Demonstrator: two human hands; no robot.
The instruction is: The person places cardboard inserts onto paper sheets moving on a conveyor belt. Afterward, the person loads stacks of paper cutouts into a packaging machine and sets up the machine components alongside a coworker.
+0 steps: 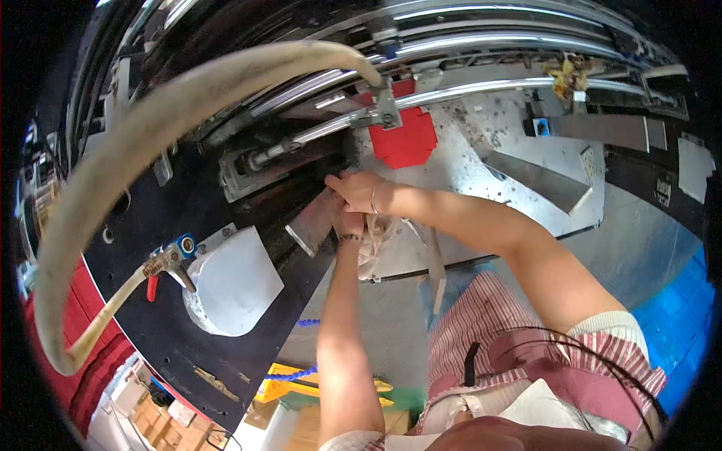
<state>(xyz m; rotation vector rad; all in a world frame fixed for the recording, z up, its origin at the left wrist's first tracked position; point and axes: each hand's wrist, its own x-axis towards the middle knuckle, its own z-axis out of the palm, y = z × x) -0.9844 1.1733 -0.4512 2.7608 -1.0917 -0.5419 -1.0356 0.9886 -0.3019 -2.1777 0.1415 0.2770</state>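
My left hand (347, 223) is low at the right end of a grey metal bar (310, 228), its fingers mostly hidden behind the bar and my other hand. My right hand (356, 189) lies just above it, fingers bent together at the bar's upper end; what they hold, if anything, is too small to tell. A crumpled pale cloth (378, 244) hangs beside my wrists. Beyond my hands, a flat red piece (404, 139) rests on the speckled metal plate (459, 161), partly under a rail.
A thick beige hose (150, 113) arches over the left side. Metal rails (451, 90) cross the top. On the black surface (158, 331) sit a white-covered block (237, 282) and a valve with a red handle (153, 289). An angled metal bar (538, 180) lies at the right.
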